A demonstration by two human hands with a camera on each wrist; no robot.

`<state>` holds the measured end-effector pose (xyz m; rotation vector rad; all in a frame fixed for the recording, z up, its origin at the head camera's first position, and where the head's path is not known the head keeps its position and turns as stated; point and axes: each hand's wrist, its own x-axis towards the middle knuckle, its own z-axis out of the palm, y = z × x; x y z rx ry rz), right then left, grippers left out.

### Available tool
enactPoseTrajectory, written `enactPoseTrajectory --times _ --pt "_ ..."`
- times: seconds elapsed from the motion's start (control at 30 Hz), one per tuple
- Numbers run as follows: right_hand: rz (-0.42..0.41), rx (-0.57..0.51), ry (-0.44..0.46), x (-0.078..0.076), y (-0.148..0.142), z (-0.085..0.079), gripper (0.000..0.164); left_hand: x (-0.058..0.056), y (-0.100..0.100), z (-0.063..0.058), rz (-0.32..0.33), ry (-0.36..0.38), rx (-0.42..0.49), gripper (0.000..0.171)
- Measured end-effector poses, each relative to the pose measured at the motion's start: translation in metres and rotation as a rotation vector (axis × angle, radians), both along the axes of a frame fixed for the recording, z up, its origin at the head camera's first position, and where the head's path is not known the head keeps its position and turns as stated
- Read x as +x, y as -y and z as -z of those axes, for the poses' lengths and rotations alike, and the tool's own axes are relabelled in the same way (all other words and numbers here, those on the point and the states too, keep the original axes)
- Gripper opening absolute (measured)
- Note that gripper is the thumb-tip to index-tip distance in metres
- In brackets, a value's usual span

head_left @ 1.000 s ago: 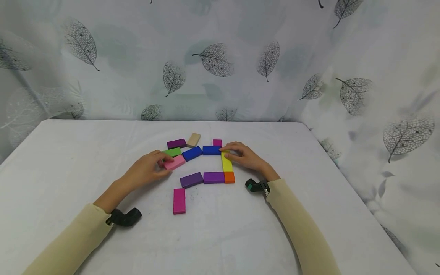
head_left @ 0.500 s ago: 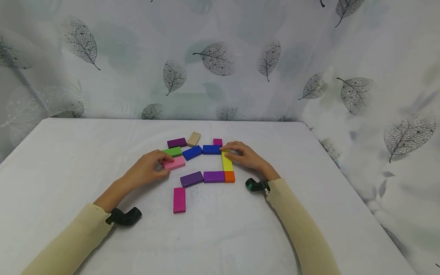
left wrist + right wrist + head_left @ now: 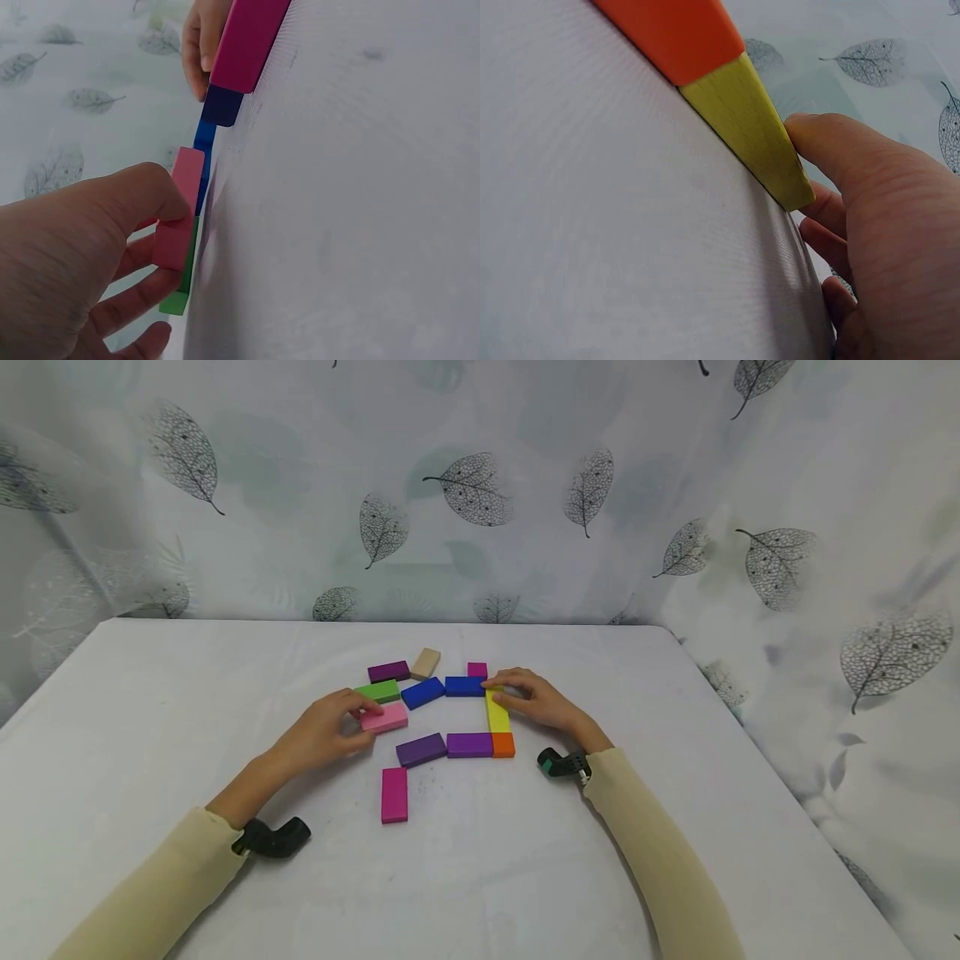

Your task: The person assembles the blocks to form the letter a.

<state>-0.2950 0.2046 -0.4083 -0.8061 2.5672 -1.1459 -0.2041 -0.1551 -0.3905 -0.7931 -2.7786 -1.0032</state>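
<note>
In the head view my left hand [image 3: 322,731] pinches a pink wooden block [image 3: 385,718] between thumb and fingers. Just behind it lies a green block [image 3: 378,691], close against it in the left wrist view. My right hand [image 3: 542,700] rests at the far end of a yellow block [image 3: 497,712]. Its thumb touches the yellow block, and the index fingertip reaches the right end of a blue block [image 3: 464,686]. Seen from the right wrist, the other fingers hang past the yellow block [image 3: 750,127], lightly bent. An orange block [image 3: 503,745] adjoins the yellow one's near end.
Left of the orange block lie a violet block [image 3: 469,745] and a dark purple block [image 3: 422,749], with a magenta block [image 3: 394,795] nearer. Behind are another blue block [image 3: 423,692], a plum block [image 3: 388,672], a beige block [image 3: 425,663] and a small magenta block [image 3: 477,669].
The whole head view shifts very slightly. Both hands and the blocks otherwise keep nearly the same places, with the pink block still in my left hand.
</note>
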Motion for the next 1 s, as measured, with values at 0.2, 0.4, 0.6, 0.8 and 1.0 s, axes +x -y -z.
enactPoseTrajectory --times 0.2,0.4,0.6,0.8,1.0 --pt "-0.002 0.002 0.002 0.001 0.0 -0.002 0.034 0.003 -0.001 0.0 -0.003 -0.009 0.0 0.034" --pt "-0.01 -0.007 0.004 0.0 0.0 -0.001 0.034 0.007 -0.003 -0.003 0.015 -0.036 0.015 0.034" --pt "-0.012 -0.021 0.007 -0.001 0.0 0.002 0.035 0.013 -0.006 -0.007 0.03 -0.064 0.017 0.035" --pt "-0.001 -0.026 0.012 -0.001 0.001 0.003 0.036 0.019 -0.011 -0.01 0.067 -0.113 0.016 0.032" --pt "-0.003 -0.021 0.012 -0.001 0.001 0.003 0.038 0.026 -0.014 -0.013 0.095 -0.155 0.001 0.031"
